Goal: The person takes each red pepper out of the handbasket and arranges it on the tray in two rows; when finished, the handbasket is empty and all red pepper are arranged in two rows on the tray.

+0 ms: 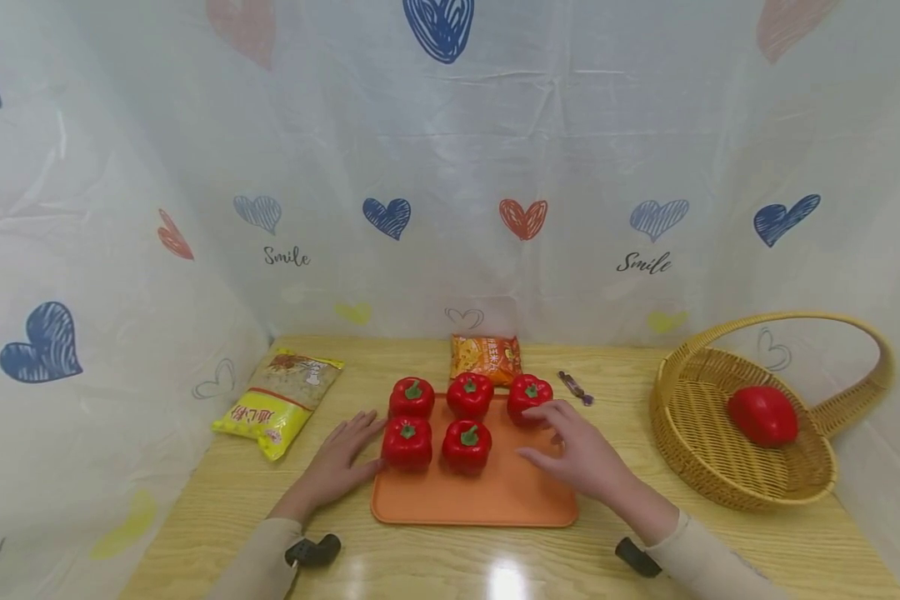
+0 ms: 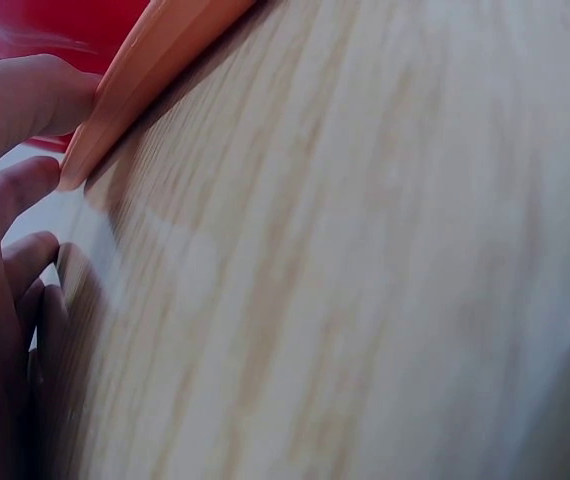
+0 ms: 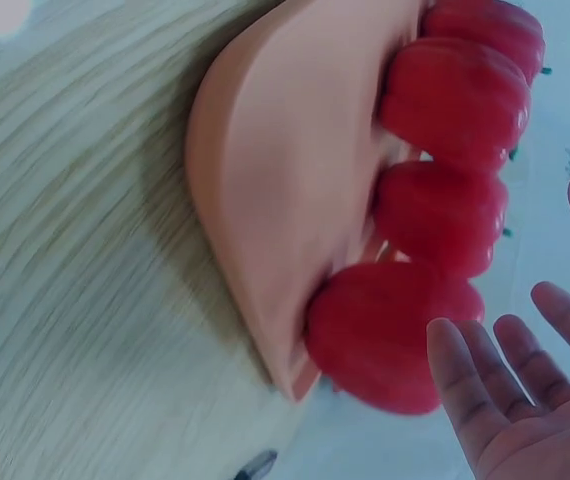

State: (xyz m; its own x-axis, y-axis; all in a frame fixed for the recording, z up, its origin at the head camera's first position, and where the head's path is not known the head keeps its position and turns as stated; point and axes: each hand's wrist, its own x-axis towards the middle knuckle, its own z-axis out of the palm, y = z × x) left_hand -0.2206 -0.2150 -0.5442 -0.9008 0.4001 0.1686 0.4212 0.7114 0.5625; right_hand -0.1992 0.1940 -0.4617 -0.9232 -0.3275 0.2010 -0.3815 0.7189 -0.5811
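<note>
Several red bell peppers with green stems stand on an orange tray (image 1: 502,500), three along its back and two in front. My left hand (image 1: 337,467) rests at the tray's left edge, its thumb against the rim beside the front-left pepper (image 1: 407,444). In the left wrist view the thumb (image 2: 40,95) touches the tray rim (image 2: 130,85). My right hand (image 1: 585,454) hovers over the tray's right side, fingers spread, fingertips right at the back-right pepper (image 1: 527,392). The right wrist view shows that pepper (image 3: 385,330) beside the loosely extended fingers (image 3: 465,385), with the palm bare.
A wicker basket (image 1: 720,475) with a tall handle stands at the right, a red pepper (image 1: 763,415) lying inside. An orange snack packet (image 1: 486,357) lies behind the tray, a small wrapped candy (image 1: 576,388) to its right. At the left lies a yellow bag (image 1: 281,400).
</note>
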